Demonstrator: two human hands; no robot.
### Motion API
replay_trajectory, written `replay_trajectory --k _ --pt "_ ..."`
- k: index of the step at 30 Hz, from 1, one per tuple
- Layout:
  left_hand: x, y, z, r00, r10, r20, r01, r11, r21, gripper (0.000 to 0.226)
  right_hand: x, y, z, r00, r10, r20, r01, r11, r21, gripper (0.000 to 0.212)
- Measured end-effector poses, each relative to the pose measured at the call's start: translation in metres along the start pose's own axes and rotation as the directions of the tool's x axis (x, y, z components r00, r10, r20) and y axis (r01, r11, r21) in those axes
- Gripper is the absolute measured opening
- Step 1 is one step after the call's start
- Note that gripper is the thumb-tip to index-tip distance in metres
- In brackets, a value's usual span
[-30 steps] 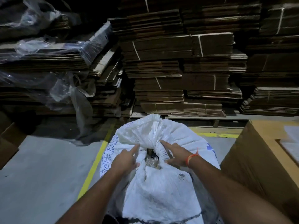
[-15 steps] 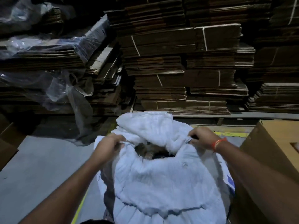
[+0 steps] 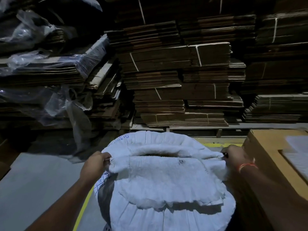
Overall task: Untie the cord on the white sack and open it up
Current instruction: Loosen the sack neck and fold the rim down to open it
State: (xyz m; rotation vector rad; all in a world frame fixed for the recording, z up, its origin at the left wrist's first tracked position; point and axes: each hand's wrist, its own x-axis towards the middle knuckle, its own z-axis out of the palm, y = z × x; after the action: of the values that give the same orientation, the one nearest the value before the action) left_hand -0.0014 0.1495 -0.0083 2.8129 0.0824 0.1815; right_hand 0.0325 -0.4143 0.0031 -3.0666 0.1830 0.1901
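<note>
Left hand (image 3: 95,162): grips the white sack (image 3: 166,180) at its left rim.
Right hand (image 3: 234,157): pinches the right rim.
Sack mouth: stretched into a narrow slit.

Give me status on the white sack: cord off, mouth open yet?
Done: no cord shows around the neck of the white sack, so it looks untied. In hand: the left hand and right hand each grip an end of the rim, stretching the mouth into a narrow dark slit. Left: pull the near and far edges apart; the contents cannot be seen.
</note>
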Motion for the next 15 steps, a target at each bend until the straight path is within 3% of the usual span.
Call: replay_trajectory --k 6,15 --pt "0.024 0.017 -0.005 0.986 0.028 0.166 -0.035 0.999 0.038 0.028 0.000 -0.019 0.019 0.991 0.014 -0.136 0.004 0.991 0.132 0.016" --pt "0.035 0.032 -0.006 0.987 -0.019 0.158 0.011 0.998 0.056 0.033 0.001 -0.019 0.035 0.989 0.062 -0.132 -0.034 0.977 0.210 0.021"
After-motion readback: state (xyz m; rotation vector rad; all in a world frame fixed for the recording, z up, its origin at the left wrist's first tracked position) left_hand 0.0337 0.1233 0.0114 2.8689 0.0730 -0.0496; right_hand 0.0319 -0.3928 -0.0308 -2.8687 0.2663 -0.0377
